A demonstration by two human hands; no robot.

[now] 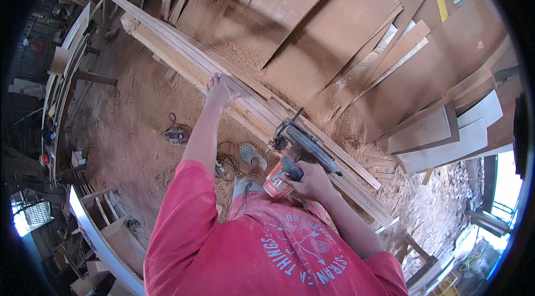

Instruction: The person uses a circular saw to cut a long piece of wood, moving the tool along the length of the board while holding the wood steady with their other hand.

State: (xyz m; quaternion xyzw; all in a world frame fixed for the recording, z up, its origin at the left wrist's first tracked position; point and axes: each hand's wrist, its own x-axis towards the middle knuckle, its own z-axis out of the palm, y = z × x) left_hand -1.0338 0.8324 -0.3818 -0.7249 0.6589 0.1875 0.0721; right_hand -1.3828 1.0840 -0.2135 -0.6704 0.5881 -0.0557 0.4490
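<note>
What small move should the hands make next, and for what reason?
Perhaps slide the left hand slightly farther from the red circular saw: this hand rests on the long wooden boards, the saw, gripped by the right hand, is over them too, and its cutting line might lead there.

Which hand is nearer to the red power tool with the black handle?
Right. The right hand grips the power tool by its handle; the left hand rests on the planks, farther left.

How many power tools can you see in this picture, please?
2: the saw in the right hand, at the boards, and what looks like another tool on the floor, left of the left forearm. Others may be hidden.
</note>
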